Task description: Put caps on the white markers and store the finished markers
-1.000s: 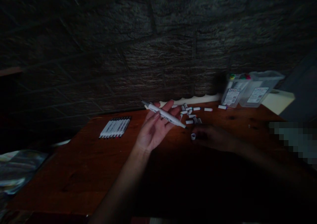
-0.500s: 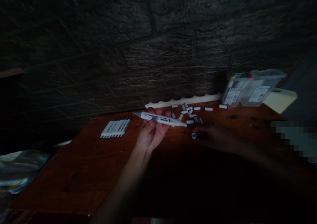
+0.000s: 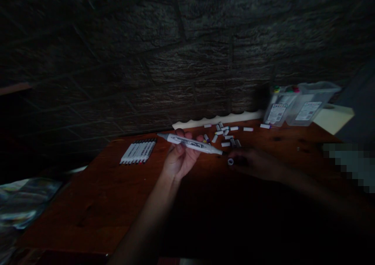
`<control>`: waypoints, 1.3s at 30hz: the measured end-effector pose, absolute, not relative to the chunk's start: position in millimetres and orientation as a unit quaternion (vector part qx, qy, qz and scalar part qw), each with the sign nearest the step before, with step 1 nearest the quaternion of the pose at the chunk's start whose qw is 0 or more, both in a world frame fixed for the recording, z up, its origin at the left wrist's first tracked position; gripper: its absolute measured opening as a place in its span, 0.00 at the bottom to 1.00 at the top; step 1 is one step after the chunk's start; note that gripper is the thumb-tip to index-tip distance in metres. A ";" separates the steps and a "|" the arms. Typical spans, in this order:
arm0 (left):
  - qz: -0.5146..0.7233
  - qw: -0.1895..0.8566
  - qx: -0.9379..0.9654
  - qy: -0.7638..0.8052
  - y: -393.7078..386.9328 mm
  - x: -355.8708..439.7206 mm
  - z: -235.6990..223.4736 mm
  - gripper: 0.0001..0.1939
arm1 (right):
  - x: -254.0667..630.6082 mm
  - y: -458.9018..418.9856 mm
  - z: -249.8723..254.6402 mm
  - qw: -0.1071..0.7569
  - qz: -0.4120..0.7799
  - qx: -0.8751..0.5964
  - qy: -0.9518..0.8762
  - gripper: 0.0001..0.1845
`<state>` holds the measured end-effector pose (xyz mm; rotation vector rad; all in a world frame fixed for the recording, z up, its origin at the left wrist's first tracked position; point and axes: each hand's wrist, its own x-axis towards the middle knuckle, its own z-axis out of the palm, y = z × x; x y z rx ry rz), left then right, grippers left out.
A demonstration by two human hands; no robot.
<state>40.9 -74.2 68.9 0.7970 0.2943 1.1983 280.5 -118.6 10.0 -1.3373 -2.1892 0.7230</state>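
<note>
Held between the thumb and fingers of my left hand is a white marker with dark lettering. Both its ends are uncapped, and the right one tilts slightly down. My right hand, in deep shadow, pinches a small white marker cap whose hollow end faces the marker's right tip, a short way apart. Behind the hands, several loose caps with coloured ends lie scattered. Left of my left hand, several capped white markers rest side by side in a row.
Two clear plastic cases stand at the back right, one with colourful marker ends in it. A wavy white strip runs along the dark brick wall. Pale paper lies by the cases. The wooden table is dim.
The marker's right end has dipped slightly in my left hand. My right hand still holds the cap near that tip. The view has shifted a little.
</note>
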 end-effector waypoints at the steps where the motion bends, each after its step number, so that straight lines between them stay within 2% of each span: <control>1: 0.543 0.744 0.368 0.126 -74.2 40.7 68.6 0.03 | 280.4 -118.6 10.0 0.236 0.263 -0.487 -0.798 0.10; 12: 0.532 0.751 0.361 0.150 -74.4 36.9 66.5 0.05 | 278.4 -121.1 16.5 0.236 0.269 -0.487 -0.797 0.11; 24: 0.557 0.727 0.366 0.164 -77.7 36.8 66.2 0.16 | 278.4 -120.9 16.5 0.236 0.273 -0.486 -0.796 0.09; 32: 0.548 0.732 0.379 0.137 -77.4 35.2 65.1 0.12 | 279.1 -119.9 14.4 0.240 0.269 -0.485 -0.797 0.09; 36: 0.498 0.755 0.420 0.076 -76.6 36.7 65.4 0.09 | 279.6 -119.7 14.2 0.244 0.263 -0.483 -0.799 0.08; 39: 0.446 0.761 0.467 0.060 -78.8 41.8 65.9 0.10 | 280.9 -120.4 14.0 0.238 0.261 -0.482 -0.802 0.10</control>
